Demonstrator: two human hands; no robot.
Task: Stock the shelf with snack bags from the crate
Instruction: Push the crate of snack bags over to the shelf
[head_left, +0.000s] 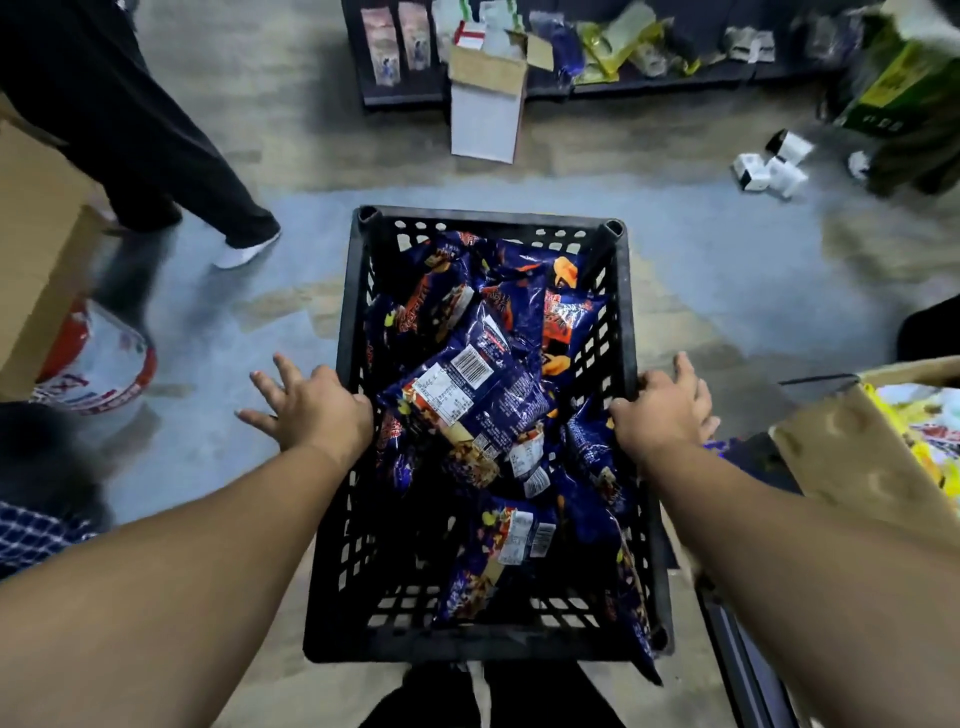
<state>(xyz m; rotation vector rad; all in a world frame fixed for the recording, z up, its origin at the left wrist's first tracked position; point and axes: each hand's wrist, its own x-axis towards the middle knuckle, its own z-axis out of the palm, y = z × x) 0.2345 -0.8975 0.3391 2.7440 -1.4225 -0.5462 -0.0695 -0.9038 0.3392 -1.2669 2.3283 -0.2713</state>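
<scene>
Flanking lattice-walled black plastic crate (358, 332): L hand (317, 402), R hand (662, 408).

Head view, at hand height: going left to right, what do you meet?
Red-and-white bucket → left hand on the crate's left rim → blue snack bags inside → right hand on its right rim → open cardboard box.

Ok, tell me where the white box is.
The white box stands on the floor at the top centre of the head view, against the low shelf, beyond the crate.
</scene>
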